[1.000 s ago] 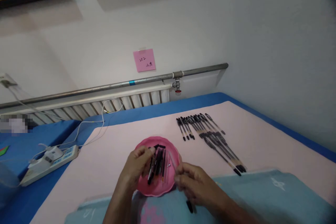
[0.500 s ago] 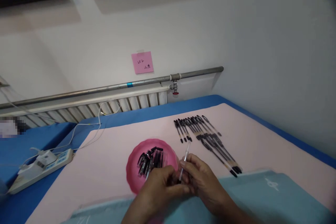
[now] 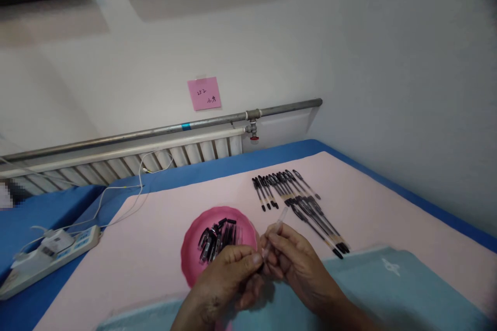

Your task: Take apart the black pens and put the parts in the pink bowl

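Note:
A clear plastic pen barrel (image 3: 283,215) slants up out of my right hand (image 3: 298,264), whose thumb and fingers are closed round it. My left hand (image 3: 227,279) is also closed, with its thumb beside the barrel's lower end. What its fingers hold is hidden. Behind my left hand stands a pink scalloped bowl (image 3: 188,238) with black caps and clear pen parts (image 3: 217,238) in it. Beyond my right hand lie several black pens in two groups, a back row (image 3: 285,186) and a nearer bunch (image 3: 319,222).
A pale pink sheet (image 3: 155,248) covers the blue table (image 3: 287,150). Light blue cloth (image 3: 365,279) lies along the near edge. At the left are a power strip (image 3: 83,243) with plugs and a white cable (image 3: 140,170). A radiator (image 3: 194,152) and pipe (image 3: 155,133) run behind.
The barrel has tilted further to the right in my right hand. My left thumb has moved up near the barrel's lower end. The whole view has shifted slightly.

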Tool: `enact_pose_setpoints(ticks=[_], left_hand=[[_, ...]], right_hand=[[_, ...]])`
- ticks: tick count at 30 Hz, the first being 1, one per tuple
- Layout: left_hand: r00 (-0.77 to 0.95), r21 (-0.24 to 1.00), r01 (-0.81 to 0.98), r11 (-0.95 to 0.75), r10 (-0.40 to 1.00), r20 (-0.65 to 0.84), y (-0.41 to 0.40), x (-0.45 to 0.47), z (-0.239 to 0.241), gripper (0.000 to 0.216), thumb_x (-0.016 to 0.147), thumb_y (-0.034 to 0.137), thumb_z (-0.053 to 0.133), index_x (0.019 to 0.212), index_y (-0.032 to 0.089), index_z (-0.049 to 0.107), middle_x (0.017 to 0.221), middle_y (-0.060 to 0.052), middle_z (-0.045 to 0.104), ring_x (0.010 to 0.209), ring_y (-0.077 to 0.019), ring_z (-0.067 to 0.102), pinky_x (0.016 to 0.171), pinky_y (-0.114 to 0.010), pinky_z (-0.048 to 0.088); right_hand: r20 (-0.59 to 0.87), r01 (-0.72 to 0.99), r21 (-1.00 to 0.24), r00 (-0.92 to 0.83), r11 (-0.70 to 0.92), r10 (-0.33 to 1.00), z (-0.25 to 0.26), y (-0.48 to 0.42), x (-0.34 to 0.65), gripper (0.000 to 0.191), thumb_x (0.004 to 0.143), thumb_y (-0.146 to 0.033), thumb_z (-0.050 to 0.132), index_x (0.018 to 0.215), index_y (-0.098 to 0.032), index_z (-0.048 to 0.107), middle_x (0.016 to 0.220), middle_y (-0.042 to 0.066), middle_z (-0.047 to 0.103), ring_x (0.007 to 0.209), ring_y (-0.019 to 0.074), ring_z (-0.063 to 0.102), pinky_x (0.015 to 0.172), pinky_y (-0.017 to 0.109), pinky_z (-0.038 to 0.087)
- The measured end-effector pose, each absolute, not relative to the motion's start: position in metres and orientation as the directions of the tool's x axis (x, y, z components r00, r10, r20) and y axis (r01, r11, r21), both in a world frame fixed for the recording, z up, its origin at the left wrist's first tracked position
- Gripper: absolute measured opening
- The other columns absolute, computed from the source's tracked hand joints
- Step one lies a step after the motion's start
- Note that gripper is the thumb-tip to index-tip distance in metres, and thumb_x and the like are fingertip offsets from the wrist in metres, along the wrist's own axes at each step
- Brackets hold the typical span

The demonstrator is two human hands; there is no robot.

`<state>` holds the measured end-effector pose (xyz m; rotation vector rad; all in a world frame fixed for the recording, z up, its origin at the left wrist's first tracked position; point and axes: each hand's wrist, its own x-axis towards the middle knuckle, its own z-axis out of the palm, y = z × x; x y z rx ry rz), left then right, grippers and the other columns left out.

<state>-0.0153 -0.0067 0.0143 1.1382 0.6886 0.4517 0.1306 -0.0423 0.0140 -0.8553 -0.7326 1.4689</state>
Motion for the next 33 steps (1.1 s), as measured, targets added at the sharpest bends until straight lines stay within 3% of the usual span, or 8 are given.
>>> enact_pose_setpoints(ticks=[5,11,15,19,21,25,28,33], left_hand=[[0.517,0.978,0.192,0.087,0.838,-0.176,-0.009,-0.011,0.016,0.024,0.072,0.034,0.064,0.066,0.017,0.047,0.052,0.005,0.048,0.041,-0.0063,0.04,0.041,-0.019,0.028],[0.515,0.889,0.41,-0.204,0.856,-0.041,-0.014,-0.01,0.026,0.019,0.082,0.028,0.046,0.066,0.019,0.048,0.054,0.003,0.051,0.049,-0.0107,0.046,0.049,-0.022,0.031],[0.587,0.935,0.346,-0.079,0.795,-0.151,-0.011,-0.011,0.024,0.032,0.087,0.039,0.036,0.067,0.018,0.049,0.051,0.002,0.049,0.044,-0.0104,0.042,0.045,-0.023,0.031],[0.504,0.906,0.395,-0.155,0.86,-0.073,-0.012,-0.009,0.018,0.019,0.077,0.034,0.055,0.069,0.018,0.05,0.06,0.003,0.05,0.055,-0.0104,0.043,0.05,-0.022,0.03],[0.49,0.904,0.404,-0.142,0.868,-0.083,-0.013,-0.009,0.015,0.019,0.076,0.032,0.056,0.066,0.018,0.047,0.058,0.004,0.048,0.05,-0.009,0.041,0.046,-0.022,0.027],[0.603,0.961,0.254,0.11,0.759,-0.246,-0.009,-0.013,0.012,0.027,0.08,0.042,0.051,0.068,0.017,0.05,0.049,0.004,0.048,0.033,-0.0065,0.035,0.034,-0.021,0.022],[0.685,0.961,0.142,0.238,0.678,-0.269,-0.006,-0.015,0.013,0.039,0.082,0.051,0.046,0.076,0.014,0.056,0.051,0.001,0.054,0.031,-0.0068,0.038,0.032,-0.02,0.024],[0.544,0.967,0.223,0.123,0.808,-0.228,-0.007,-0.011,0.014,0.027,0.072,0.04,0.063,0.069,0.017,0.049,0.05,0.005,0.05,0.034,-0.0048,0.038,0.034,-0.017,0.026]], right_hand=[[-0.109,-0.418,-0.907,0.117,-0.051,0.987,0.008,-0.039,0.132,0.029,0.075,-0.043,0.066,0.069,-0.019,0.05,0.053,-0.006,0.051,0.044,0.0072,0.042,0.043,0.02,0.028],[-0.104,-0.388,-0.92,0.111,-0.053,0.988,0.004,-0.036,0.134,0.025,0.077,-0.04,0.063,0.068,-0.019,0.051,0.051,-0.006,0.051,0.041,0.0064,0.04,0.041,0.02,0.026],[-0.115,-0.431,-0.9,0.08,-0.07,0.99,0.008,-0.036,0.134,0.026,0.074,-0.041,0.064,0.069,-0.019,0.05,0.051,-0.006,0.051,0.042,0.007,0.042,0.042,0.02,0.028],[-0.121,-0.406,-0.911,0.104,-0.069,0.987,0.006,-0.036,0.131,0.025,0.075,-0.04,0.064,0.07,-0.02,0.05,0.051,-0.006,0.052,0.043,0.008,0.044,0.043,0.02,0.03],[-0.122,-0.394,-0.916,0.091,-0.077,0.988,0.005,-0.036,0.131,0.024,0.076,-0.039,0.063,0.069,-0.02,0.05,0.051,-0.006,0.052,0.043,0.0077,0.044,0.043,0.02,0.029],[-0.087,-0.427,-0.903,0.05,-0.058,0.995,0.008,-0.038,0.129,0.024,0.076,-0.04,0.063,0.071,-0.02,0.051,0.051,-0.006,0.052,0.043,0.0071,0.043,0.043,0.02,0.03],[-0.063,-0.494,-0.868,0.027,-0.042,0.998,0.01,-0.038,0.129,0.024,0.075,-0.04,0.064,0.071,-0.019,0.052,0.053,-0.005,0.053,0.045,0.0077,0.045,0.044,0.02,0.031],[-0.103,-0.427,-0.902,0.059,-0.068,0.993,0.004,-0.035,0.132,0.022,0.076,-0.036,0.063,0.07,-0.018,0.052,0.05,-0.006,0.052,0.042,0.0073,0.043,0.041,0.019,0.028]])
